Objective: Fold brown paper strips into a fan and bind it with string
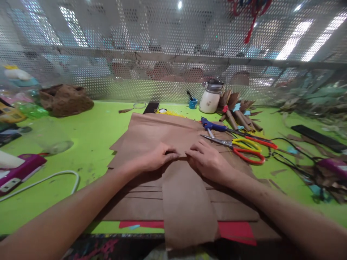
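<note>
Flat, bright green desk [94,144]. Stack, broad brown paper sheets [146,126], upon it. Strip, long brown paper [187,202], across the stack, near end past the desk's edge (a bump could drag it askew). Scissors, steel, red and yellow handles [229,143]. Left hand [158,155], right hand [208,159]: both pinching the strip's far end; uneven pressure could crease it crookedly.

The brown strip [187,202] and paper stack [233,207] hide most of the red sheet [235,231]. Several fingers of the left hand [159,157] are out of sight. The left edge cuts off the purple power strip [24,171]; the top edge, the red tassel [249,27]. Shapes behind the perforated screen [114,90] blur. The mark on the jug [209,99] is too small to read.
</note>
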Demonstrator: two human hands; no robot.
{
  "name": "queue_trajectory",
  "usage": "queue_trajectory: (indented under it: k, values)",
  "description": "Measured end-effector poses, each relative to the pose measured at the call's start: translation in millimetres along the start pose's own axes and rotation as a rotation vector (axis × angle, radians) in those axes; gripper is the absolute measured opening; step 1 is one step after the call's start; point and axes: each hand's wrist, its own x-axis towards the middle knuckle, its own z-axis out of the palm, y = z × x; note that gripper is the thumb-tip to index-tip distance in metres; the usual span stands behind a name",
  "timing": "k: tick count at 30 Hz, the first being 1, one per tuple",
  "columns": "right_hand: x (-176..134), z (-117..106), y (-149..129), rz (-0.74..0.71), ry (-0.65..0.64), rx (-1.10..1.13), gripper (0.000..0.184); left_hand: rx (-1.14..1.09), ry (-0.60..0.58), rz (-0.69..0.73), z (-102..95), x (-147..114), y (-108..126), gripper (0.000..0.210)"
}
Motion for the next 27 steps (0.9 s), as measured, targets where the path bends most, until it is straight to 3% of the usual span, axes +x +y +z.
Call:
queue_trajectory:
  k: [6, 10, 15, 21, 27]
  values:
    - [2.2, -11.1, -9.7, 0.178, -0.059, 0.309, 0.025, 0.070, 0.053, 0.088, 9.2, -1.7, 2.5, 0.027]
    - [3.1, -13.7, -13.9, 0.235, -0.128, 0.343, 0.023, 0.259, 0.141, 0.144, 15.6, -5.8, 10.2, 0.027]
    - [-0.6, -19.3, -14.6, 0.237, -0.177, 0.402, 0.025, 0.480, 0.169, 0.265, 18.2, -7.5, 16.6, 0.022]
    - [-0.3, -23.6, -13.6, 0.246, -0.217, 0.548, 0.026, 0.318, 0.113, 0.192, 14.8, -9.6, 18.1, 0.025]
    - [2.5, -25.7, -7.2, 0.364, -0.233, 0.631, 0.027, 0.173, 0.059, 0.073, 7.7, -10.5, 12.6, 0.020]
